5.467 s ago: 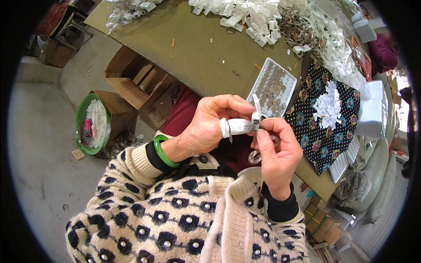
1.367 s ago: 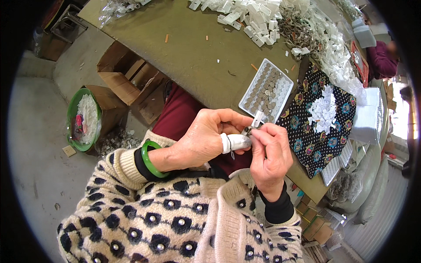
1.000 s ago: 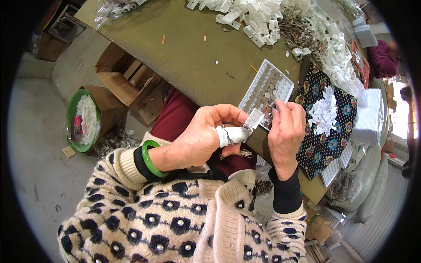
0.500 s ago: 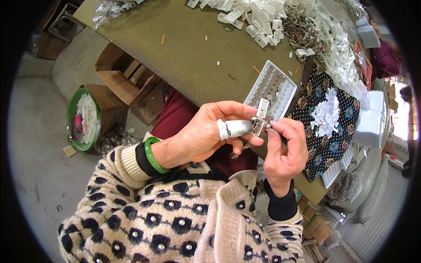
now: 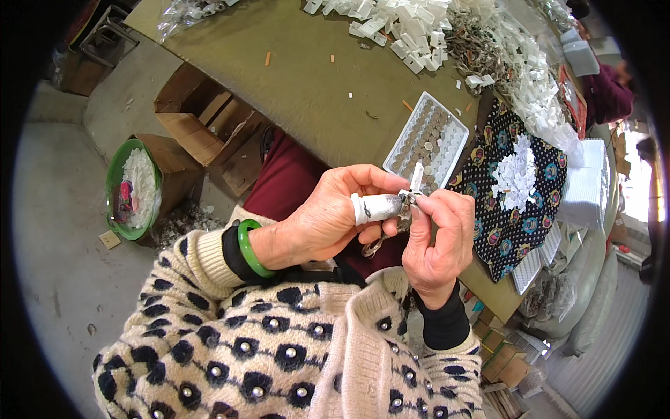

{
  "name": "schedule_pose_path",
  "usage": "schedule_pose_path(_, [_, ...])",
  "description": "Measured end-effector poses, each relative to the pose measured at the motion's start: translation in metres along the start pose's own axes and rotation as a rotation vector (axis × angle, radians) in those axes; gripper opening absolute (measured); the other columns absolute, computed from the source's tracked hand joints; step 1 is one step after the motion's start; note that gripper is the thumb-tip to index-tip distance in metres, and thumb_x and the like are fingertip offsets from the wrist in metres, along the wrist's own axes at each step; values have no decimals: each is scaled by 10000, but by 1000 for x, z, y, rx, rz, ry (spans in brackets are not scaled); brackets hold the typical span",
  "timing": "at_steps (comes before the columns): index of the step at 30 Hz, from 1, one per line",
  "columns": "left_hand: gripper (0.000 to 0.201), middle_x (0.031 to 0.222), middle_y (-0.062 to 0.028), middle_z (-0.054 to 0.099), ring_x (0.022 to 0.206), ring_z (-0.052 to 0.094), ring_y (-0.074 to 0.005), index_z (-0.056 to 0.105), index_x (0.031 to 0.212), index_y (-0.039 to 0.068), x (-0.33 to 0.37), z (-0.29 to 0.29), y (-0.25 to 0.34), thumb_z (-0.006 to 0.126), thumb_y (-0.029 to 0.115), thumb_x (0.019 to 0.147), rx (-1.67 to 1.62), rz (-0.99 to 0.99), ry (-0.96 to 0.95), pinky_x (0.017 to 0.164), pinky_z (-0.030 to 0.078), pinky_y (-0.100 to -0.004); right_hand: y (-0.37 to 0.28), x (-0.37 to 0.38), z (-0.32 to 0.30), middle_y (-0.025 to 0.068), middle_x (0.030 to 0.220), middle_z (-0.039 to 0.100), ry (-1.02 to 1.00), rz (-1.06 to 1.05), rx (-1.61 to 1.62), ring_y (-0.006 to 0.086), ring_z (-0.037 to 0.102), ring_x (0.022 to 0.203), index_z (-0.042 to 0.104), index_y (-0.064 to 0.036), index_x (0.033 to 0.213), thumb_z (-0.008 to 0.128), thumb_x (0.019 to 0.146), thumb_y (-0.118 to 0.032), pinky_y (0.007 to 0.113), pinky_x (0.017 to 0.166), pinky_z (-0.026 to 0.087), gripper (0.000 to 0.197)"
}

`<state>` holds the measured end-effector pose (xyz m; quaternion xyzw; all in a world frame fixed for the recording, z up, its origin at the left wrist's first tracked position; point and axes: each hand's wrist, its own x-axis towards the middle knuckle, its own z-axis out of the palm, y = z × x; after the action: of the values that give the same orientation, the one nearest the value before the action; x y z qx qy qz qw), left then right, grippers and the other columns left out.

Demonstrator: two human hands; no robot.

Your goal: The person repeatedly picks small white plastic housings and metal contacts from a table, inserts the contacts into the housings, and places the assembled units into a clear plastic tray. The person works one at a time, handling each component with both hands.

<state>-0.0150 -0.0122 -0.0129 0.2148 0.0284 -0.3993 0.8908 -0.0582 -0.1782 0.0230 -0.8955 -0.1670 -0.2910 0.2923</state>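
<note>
My left hand (image 5: pixel 314 213) holds a small white plastic case (image 5: pixel 417 179) between its fingertips, with a white covering on one finger, dark-smudged at the tip. The case is seen nearly edge-on, its lid standing up, with small metal parts below that are hard to make out. My right hand (image 5: pixel 440 241) pinches at the near side of the case with thumb and forefinger; whatever tiny piece may be between them is hidden. Below the left fingers dangles a thin loop of wire (image 5: pixel 373 247). Just beyond the hands lies a white tray (image 5: pixel 404 129) with rows of round, coin-like discs.
White plastic cases (image 5: pixel 419 42) and a tangle of wires (image 5: pixel 469 42) heap up across the far table (image 5: pixel 307 91). To the right, white scraps (image 5: pixel 516 174) lie on a patterned cloth (image 5: pixel 497 251) beside stacked white trays (image 5: pixel 590 185). A green basin (image 5: pixel 112 188) and cardboard boxes (image 5: pixel 188 136) stand left.
The white case has turned from its face showing to nearly edge-on. My right hand has shifted slightly left, closer to my left fingers.
</note>
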Motion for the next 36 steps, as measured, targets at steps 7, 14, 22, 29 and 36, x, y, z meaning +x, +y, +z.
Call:
schedule_pose_path(7, [175, 759, -129, 679, 563, 609, -113, 659, 1095, -27, -6, 6, -1, 657, 35, 930, 51, 2, 75, 461, 455, -206, -4, 3, -10, 140, 901, 596, -133, 129, 171, 303, 592, 788, 614, 5, 953, 692, 819, 49, 376, 684, 497, 162])
schedule_pose_path(14, [204, 948, -104, 653, 696, 654, -159, 659, 1109, -19, -11, 3, -3, 675, 40, 914, 186, 128, -108, 490, 460, -219, -9, 0, -18, 36, 1044, 564, -133, 995, 1304, 97, 557, 960, 501, -25, 1110, 681, 904, 1, 238, 867, 465, 275])
schedule_pose_path(22, [195, 990, -107, 675, 725, 662, -158, 618, 1071, 10, -12, 3, -2, 701, 80, 909, 283, 90, -61, 528, 482, -217, -10, 1, -12, 123, 1184, 604, -105, 958, 1297, 172, 591, 1084, 438, 22, 1382, 672, 913, -20, 300, 964, 483, 526])
schedule_pose_path(29, [229, 967, -168, 694, 796, 705, -216, 600, 1089, 7, -6, -2, -4, 689, 147, 930, 146, 91, -85, 544, 532, -248, -7, 0, -5, 166, 1043, 714, 87, 755, 1017, 191, 688, 963, 625, 47, 1110, 635, 944, 0, 289, 890, 539, 173])
schedule_pose_path(36, [257, 965, -166, 694, 795, 706, -218, 595, 1117, 0, -10, -1, -4, 695, 138, 924, 71, 19, -50, 538, 534, -249, -18, -7, 2, 158, 992, 718, 123, 626, 618, 182, 699, 890, 610, 37, 1033, 643, 929, 35, 278, 783, 557, 110])
